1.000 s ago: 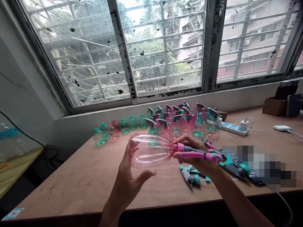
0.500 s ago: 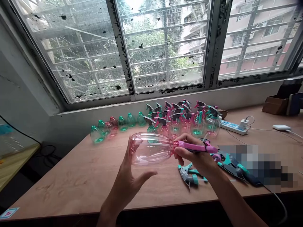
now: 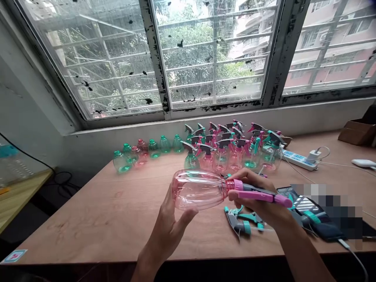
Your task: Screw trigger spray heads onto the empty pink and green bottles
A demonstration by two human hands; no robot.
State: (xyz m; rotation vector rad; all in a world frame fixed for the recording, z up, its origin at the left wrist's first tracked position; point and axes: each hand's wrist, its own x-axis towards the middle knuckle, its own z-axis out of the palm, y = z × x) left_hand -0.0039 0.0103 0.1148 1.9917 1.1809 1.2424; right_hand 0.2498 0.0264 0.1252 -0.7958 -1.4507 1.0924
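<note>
Lying on its side in the air above the wooden surface (image 3: 88, 219), a clear pink bottle (image 3: 199, 192) spans the space between two bare hands, its base toward the left and its neck toward the right. The left hand (image 3: 169, 225) is curved around the base end, fingers partly hidden behind the plastic and thumb along the lower edge. The right hand (image 3: 258, 196) grips the neck end, thumb and fingers closed about the collar of a pink-and-grey sprayer head (image 3: 255, 196) — the head sits at the bottle's mouth, and its pink trigger runs along the hand.

Below the right hand, a teal-and-grey sprayer head (image 3: 239, 224) lies loose on the surface. Farther right are a dark device (image 3: 326, 231) with a white cable and a blurred patch that cannot be made out.

Toward the wall stands a close cluster of bottles with sprayers (image 3: 207, 160), pink and green mixed. To its left, open-necked bottles (image 3: 154, 149) stand upright, some green, some red. A white power strip (image 3: 298, 159) lies just beside the cluster, a plug (image 3: 314, 156) in its far end, and a brown box (image 3: 357, 132) rests near the wall at far right.
</note>
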